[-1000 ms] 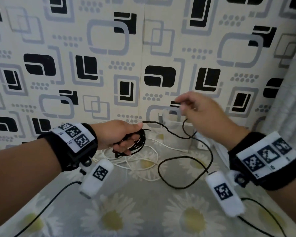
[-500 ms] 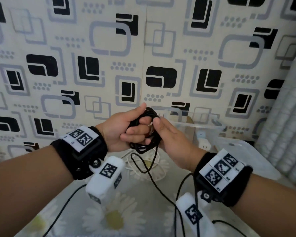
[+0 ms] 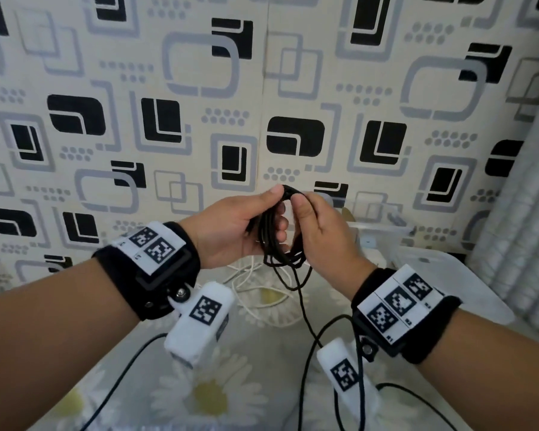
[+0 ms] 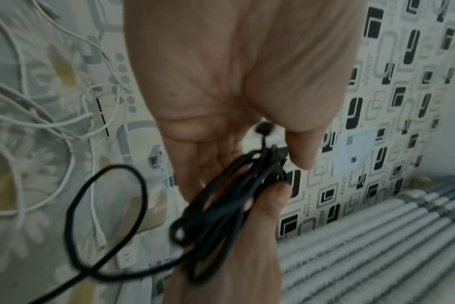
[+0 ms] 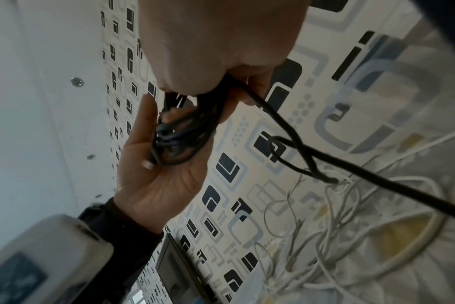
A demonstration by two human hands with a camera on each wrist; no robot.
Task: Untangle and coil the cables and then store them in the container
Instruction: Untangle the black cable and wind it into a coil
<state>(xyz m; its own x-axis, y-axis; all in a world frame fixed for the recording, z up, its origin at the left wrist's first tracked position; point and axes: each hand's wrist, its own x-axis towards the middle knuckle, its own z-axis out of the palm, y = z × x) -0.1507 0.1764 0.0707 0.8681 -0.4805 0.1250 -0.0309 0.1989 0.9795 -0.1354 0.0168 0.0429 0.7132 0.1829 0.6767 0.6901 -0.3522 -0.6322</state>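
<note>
Setting: a table (image 3: 131, 396) draped in a pale cloth printed with daisies fills the lower part of the head view, pushed against a wall papered in black and grey rounded squares.
Left hand: the person's left hand (image 3: 231, 227), centre of the head view, curls its thumb and fingers around a bundle of thin black rubber-coated cable (image 3: 280, 234), lifted above the table. It seems to serve as the anchor that keeps the finished loops stacked.
Right hand: the right hand (image 3: 321, 231) meets the left at the top of the bundle, its fingers closed on the same black cable. It appears to be laying a fresh loop onto the stack.
Loose tail: from the bottom of the bundle a length of black cable hangs toward the lower centre of the frame, with a slack loop in it visible in the left wrist view (image 4: 104, 218). That part is not yet coiled.
White cables: a tangle of thin white cables (image 3: 262, 287) lies on the cloth just below and behind the hands, untouched. In the right wrist view it spreads across the lower right (image 5: 333, 236).
Container: a clear plastic box (image 3: 383, 225) stands on the table against the wall, right of the hands, with a white plastic lid (image 3: 448, 284) lying in front of it. No cable is seen inside it.
Progress: judging by this, the black cable is most of the way coiled and nothing is stored.
</note>
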